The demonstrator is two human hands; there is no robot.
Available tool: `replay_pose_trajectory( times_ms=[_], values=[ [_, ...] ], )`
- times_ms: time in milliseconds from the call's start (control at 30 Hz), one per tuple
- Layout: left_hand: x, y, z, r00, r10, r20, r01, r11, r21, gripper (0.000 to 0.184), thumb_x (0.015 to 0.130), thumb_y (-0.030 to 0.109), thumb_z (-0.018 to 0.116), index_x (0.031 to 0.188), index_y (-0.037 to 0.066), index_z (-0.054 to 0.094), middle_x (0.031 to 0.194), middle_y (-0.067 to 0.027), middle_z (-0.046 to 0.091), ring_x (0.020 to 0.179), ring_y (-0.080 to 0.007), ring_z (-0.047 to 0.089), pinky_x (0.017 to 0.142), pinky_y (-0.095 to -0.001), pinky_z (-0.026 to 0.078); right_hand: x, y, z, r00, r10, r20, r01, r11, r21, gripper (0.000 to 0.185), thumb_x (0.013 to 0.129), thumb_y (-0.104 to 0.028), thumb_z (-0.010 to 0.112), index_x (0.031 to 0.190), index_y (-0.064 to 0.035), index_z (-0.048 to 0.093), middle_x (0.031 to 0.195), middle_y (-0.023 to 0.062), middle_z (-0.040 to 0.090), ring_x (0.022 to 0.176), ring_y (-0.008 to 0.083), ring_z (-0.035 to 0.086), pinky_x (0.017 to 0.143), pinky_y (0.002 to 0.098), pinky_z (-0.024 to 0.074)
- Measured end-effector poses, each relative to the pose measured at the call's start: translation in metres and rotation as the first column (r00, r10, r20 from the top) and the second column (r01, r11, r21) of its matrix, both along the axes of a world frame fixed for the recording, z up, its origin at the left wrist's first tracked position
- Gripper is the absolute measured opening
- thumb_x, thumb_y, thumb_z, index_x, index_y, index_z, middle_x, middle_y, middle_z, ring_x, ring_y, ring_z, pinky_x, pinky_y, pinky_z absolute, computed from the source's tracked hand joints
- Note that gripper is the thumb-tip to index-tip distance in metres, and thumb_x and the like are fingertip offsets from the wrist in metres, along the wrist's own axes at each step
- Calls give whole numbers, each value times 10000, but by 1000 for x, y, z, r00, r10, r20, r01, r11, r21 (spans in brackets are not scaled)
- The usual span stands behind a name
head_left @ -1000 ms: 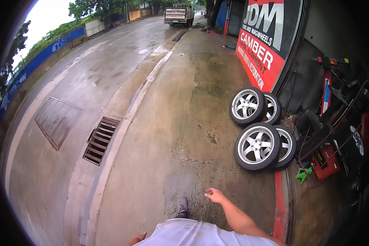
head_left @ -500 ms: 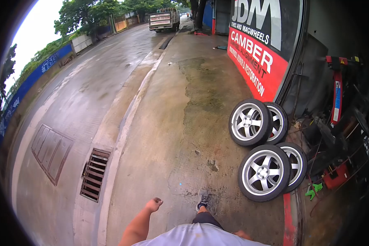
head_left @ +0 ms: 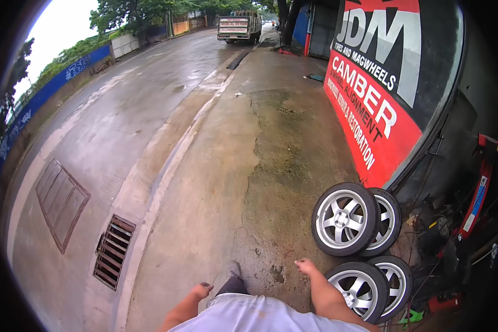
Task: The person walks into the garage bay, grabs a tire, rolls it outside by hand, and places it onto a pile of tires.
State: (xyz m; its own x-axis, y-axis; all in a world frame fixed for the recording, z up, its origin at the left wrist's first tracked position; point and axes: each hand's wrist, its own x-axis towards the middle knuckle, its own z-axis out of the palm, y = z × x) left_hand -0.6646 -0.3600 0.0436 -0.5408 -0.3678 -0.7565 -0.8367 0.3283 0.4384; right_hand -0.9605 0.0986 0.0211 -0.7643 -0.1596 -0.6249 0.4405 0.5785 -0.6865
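My left hand (head_left: 202, 289) hangs low over the wet pavement, left of my body, its fingers loosely curled with nothing visible in them. To the right, my right hand (head_left: 304, 266) is held out in front of me with the fingers curled in, also empty. It is nearest to the silver five-spoke wheels with tyres. One upper wheel (head_left: 342, 219) leans against another wheel (head_left: 392, 221) behind it. My forearm partly covers a lower wheel (head_left: 361, 285), which overlaps one more wheel (head_left: 402, 288). Neither hand appears to touch a wheel.
A red and black shop sign (head_left: 371, 88) stands on the right. Dark clutter and a red stand (head_left: 477, 193) lie beyond the wheels. On the left are a drain grate (head_left: 114, 252) and a metal cover (head_left: 62, 205). A truck (head_left: 237, 29) is up the road.
I have moved forward, and the wheels and grate sit lower in view. My right hand has swung forward into view; my left hand is lower. The truck appears slightly further right.
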Motion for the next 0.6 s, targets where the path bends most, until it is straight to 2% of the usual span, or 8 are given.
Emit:
replay_pose_trajectory(
  times_ms=[67, 133, 267, 333, 367, 467, 500, 600],
  values=[
    [-55, -4, -7, 996, 49, 77, -57, 991, 117, 515, 897, 471, 615, 1220, 73, 664, 1173, -154, 688, 1093, -274, 645, 955, -379, 486, -98, -62, 26, 988, 56, -145, -57, 998, -1, 362, 920, -314, 670, 1079, 10, 641, 837, 81, 666, 683, 162, 628, 595, 322, 501],
    [-103, -13, -17, 979, -193, -68, 198, 978, 71, 548, 895, 499, 596, 1236, 74, 656, 1206, -171, 671, 1161, -298, 614, 994, -390, 467, -177, -119, 53, 985, 82, -154, -83, 997, 1, 393, 917, -323, 672, 1117, 13, 633, 895, 93, 684, 743, 165, 651, 647, 329, 522],
    [-215, -65, -13, 998, -30, -63, 41, 981, 189, 579, 886, 534, 582, 1244, 85, 654, 1212, -179, 665, 1167, -310, 610, 995, -397, 466, -274, -189, 86, 979, 103, -176, -113, 992, -47, 471, 900, -330, 690, 1219, 3, 592, 1000, 108, 696, 823, 167, 663, 700, 341, 526],
    [-276, -98, 3, 980, -187, 60, 176, 973, 151, 574, 877, 544, 586, 1226, 95, 665, 1197, -179, 671, 1159, -325, 611, 999, -400, 462, -301, -190, 71, 946, 272, -175, -270, 962, 32, 452, 878, -312, 711, 1190, 0, 615, 942, 121, 707, 805, 191, 668, 731, 339, 533],
    [-315, -120, 25, 923, -376, 84, 369, 925, 91, 589, 863, 550, 606, 1218, 84, 662, 1185, -180, 676, 1144, -333, 617, 990, -393, 469, -308, -188, 72, 954, 251, -162, -252, 968, 20, 452, 878, -312, 711, 1190, 0, 615, 942, 121, 707, 805, 191, 668, 731, 339, 533],
    [-426, -190, 28, 824, -564, 55, 566, 822, -65, 593, 862, 547, 612, 1216, 73, 656, 1161, -182, 684, 1107, -323, 638, 961, -390, 488, -337, -166, 63, 992, 128, -25, -126, 990, 58, 472, 870, -344, 707, 1173, 10, 630, 978, 144, 715, 797, 239, 679, 733, 382, 536],
    [-465, -209, 37, 862, -506, 21, 507, 859, -69, 569, 873, 516, 619, 1224, 69, 647, 1153, -186, 686, 1100, -315, 643, 948, -389, 496, -340, -151, 46, 1000, 0, 13, -1, 998, 64, 454, 866, -357, 705, 1126, 13, 659, 976, 156, 718, 791, 256, 682, 733, 400, 535],
    [-583, -263, 55, 938, -324, -120, 319, 946, -62, 503, 896, 444, 631, 1226, 64, 640, 1137, -191, 691, 1085, -302, 653, 927, -387, 507, -347, -110, 24, 990, -22, 142, -33, 926, 375, 433, 882, -418, 653, 919, 7, 729, 768, 132, 694, 684, 231, 654, 619, 387, 508]
  ],
)
